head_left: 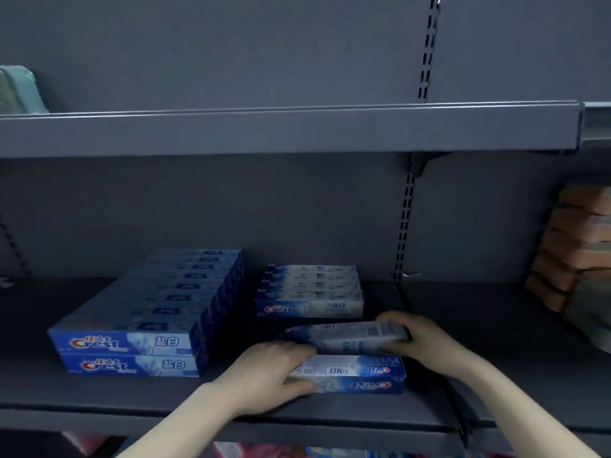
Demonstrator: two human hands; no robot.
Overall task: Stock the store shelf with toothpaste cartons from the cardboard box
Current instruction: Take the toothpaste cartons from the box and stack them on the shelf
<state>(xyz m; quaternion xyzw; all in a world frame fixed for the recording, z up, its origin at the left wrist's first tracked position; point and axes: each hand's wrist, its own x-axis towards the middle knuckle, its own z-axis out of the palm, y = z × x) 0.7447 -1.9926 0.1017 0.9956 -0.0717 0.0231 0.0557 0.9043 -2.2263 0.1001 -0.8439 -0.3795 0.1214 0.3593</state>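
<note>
Gripping two cartons: left hand curled round front carton on shelf; right hand pinching tilted carton end; best levelled, then slid flush behind; blue stack left, white row behind, blocking deeper push; cardboard box unseen.
</note>
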